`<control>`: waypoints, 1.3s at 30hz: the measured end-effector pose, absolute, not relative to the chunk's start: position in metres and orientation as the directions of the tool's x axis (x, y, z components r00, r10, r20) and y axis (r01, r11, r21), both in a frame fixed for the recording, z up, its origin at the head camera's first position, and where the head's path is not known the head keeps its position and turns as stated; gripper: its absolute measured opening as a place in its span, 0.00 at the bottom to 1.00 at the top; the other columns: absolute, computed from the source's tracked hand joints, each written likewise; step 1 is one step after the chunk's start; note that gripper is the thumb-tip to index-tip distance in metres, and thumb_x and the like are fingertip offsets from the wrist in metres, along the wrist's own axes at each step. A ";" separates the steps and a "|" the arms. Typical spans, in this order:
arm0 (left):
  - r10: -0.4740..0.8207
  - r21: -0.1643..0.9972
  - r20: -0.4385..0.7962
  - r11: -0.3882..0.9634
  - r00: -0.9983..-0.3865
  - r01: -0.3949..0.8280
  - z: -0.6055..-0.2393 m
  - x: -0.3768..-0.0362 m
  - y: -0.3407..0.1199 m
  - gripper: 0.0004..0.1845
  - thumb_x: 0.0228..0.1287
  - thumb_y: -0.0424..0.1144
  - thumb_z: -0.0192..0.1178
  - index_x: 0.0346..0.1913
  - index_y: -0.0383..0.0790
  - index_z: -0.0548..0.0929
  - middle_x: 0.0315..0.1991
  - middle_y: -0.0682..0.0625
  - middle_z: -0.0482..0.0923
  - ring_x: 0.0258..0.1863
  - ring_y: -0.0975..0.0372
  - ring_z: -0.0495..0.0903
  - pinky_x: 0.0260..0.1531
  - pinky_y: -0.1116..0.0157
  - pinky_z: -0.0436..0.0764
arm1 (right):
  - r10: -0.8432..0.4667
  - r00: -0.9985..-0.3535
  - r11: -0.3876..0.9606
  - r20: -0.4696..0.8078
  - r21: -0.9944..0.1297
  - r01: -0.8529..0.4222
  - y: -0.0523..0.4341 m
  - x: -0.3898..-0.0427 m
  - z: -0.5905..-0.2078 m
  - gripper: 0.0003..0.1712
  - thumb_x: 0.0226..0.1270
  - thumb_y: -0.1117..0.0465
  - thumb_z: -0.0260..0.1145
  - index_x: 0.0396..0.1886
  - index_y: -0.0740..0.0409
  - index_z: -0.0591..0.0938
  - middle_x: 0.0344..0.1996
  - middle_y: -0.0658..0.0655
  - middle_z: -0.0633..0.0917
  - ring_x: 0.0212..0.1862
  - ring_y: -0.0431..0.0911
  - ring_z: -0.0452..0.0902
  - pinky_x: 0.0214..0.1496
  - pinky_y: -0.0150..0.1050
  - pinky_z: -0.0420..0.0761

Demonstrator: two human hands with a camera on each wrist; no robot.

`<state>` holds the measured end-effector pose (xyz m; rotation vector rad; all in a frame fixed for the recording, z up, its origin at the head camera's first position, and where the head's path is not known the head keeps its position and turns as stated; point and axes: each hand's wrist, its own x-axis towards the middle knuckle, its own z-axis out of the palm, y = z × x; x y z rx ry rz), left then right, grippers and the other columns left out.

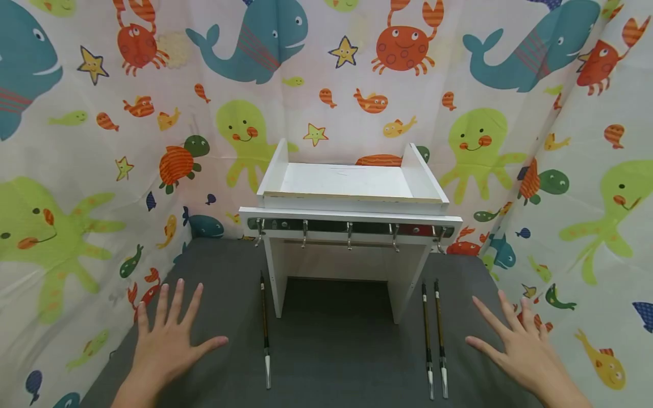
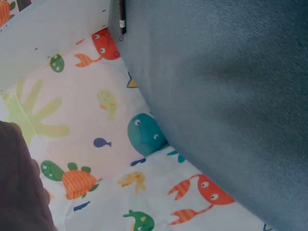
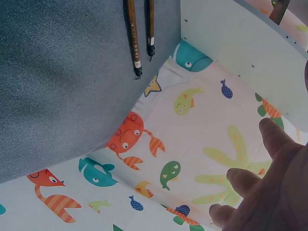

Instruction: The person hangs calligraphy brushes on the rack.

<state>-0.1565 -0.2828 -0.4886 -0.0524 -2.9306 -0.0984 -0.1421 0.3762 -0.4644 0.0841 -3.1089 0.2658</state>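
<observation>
My left hand [image 1: 165,343] is spread with straight fingers over the left side of the grey table, holding nothing. A brush [image 1: 265,334] with a dark handle and white tip lies to its right. On the other side my right hand [image 1: 525,348] is also spread and holds nothing. Two similar brushes, an inner brush [image 1: 427,343] and an outer brush [image 1: 441,340], lie side by side to its left. Between the hands, farther back, stands a white shelf [image 1: 352,215] with a metal rail of several hooks [image 1: 349,235] along its front. In the right wrist view, fingers [image 3: 245,180] show at the lower right.
The grey table [image 1: 331,362] runs under the shelf and brushes. A curtain [image 1: 326,96] printed with sea animals hangs behind the table and along both sides. The shelf's upper tray [image 1: 347,178] has raised side walls, and its side panels leave an opening below.
</observation>
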 end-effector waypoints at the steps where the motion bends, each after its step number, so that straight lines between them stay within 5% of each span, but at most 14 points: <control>1: 0.031 0.064 0.219 0.997 -0.975 0.046 -0.488 -0.157 -0.282 0.67 0.47 0.87 0.50 0.81 0.59 0.31 0.81 0.46 0.18 0.78 0.46 0.15 0.64 0.37 0.09 | -0.055 -0.998 0.983 0.024 -0.176 -0.058 0.376 -0.142 -0.464 0.50 0.66 0.24 0.55 0.81 0.25 0.43 0.81 0.67 0.37 0.74 0.76 0.17 0.54 0.89 0.45; 6: 0.064 0.095 0.249 0.991 -0.966 0.090 -0.486 -0.161 -0.278 0.66 0.50 0.84 0.53 0.82 0.58 0.31 0.81 0.46 0.19 0.78 0.47 0.16 0.65 0.39 0.08 | -0.066 -0.998 0.969 0.019 -0.238 -0.069 0.376 -0.144 -0.463 0.51 0.67 0.27 0.57 0.82 0.30 0.44 0.81 0.69 0.38 0.74 0.80 0.24 0.48 0.89 0.55; 13: 0.121 0.257 0.208 0.951 -0.971 0.173 -0.477 -0.164 -0.271 0.64 0.58 0.76 0.57 0.81 0.53 0.28 0.81 0.47 0.18 0.77 0.49 0.12 0.67 0.39 0.10 | -0.085 -0.992 0.927 0.097 -0.358 -0.115 0.372 -0.147 -0.464 0.55 0.65 0.35 0.67 0.83 0.42 0.49 0.79 0.74 0.45 0.67 0.84 0.55 0.46 0.79 0.71; 18: 0.180 0.468 0.217 0.844 -0.959 0.264 -0.478 -0.170 -0.265 0.59 0.65 0.64 0.62 0.81 0.53 0.30 0.82 0.49 0.24 0.79 0.48 0.16 0.70 0.38 0.16 | -0.091 -0.966 0.913 0.241 -0.367 -0.177 0.369 -0.149 -0.466 0.54 0.62 0.40 0.73 0.80 0.57 0.59 0.73 0.77 0.62 0.61 0.79 0.68 0.49 0.74 0.74; 23: 0.244 0.722 0.204 0.617 -0.948 0.314 -0.482 -0.179 -0.254 0.51 0.71 0.50 0.61 0.81 0.61 0.34 0.83 0.48 0.30 0.79 0.45 0.20 0.69 0.28 0.26 | -0.101 -0.875 0.893 0.474 -0.345 -0.290 0.368 -0.154 -0.472 0.47 0.51 0.54 0.82 0.69 0.64 0.74 0.55 0.74 0.83 0.42 0.67 0.86 0.38 0.60 0.84; 29: 0.295 0.873 0.215 0.369 -0.931 0.319 -0.478 -0.191 -0.242 0.44 0.79 0.42 0.53 0.81 0.66 0.33 0.83 0.52 0.32 0.81 0.41 0.31 0.62 0.20 0.43 | -0.043 -0.856 0.879 0.516 -0.387 -0.278 0.365 -0.161 -0.476 0.40 0.50 0.58 0.83 0.64 0.65 0.79 0.44 0.71 0.88 0.36 0.64 0.88 0.33 0.53 0.86; 34: 0.341 0.925 0.202 0.240 -0.918 0.293 -0.475 -0.205 -0.237 0.39 0.83 0.42 0.45 0.80 0.67 0.33 0.83 0.55 0.30 0.81 0.44 0.31 0.67 0.25 0.44 | 0.022 -0.896 0.872 0.443 -0.447 -0.200 0.364 -0.164 -0.479 0.36 0.57 0.55 0.79 0.63 0.67 0.79 0.46 0.71 0.87 0.39 0.62 0.89 0.34 0.50 0.87; 39: 0.369 0.933 0.198 0.213 -0.908 0.290 -0.475 -0.217 -0.229 0.44 0.79 0.38 0.53 0.81 0.67 0.35 0.84 0.52 0.34 0.81 0.45 0.38 0.71 0.38 0.54 | 0.066 -0.908 0.862 0.415 -0.482 -0.158 0.366 -0.167 -0.486 0.35 0.60 0.51 0.77 0.62 0.66 0.81 0.48 0.69 0.88 0.42 0.59 0.89 0.31 0.33 0.86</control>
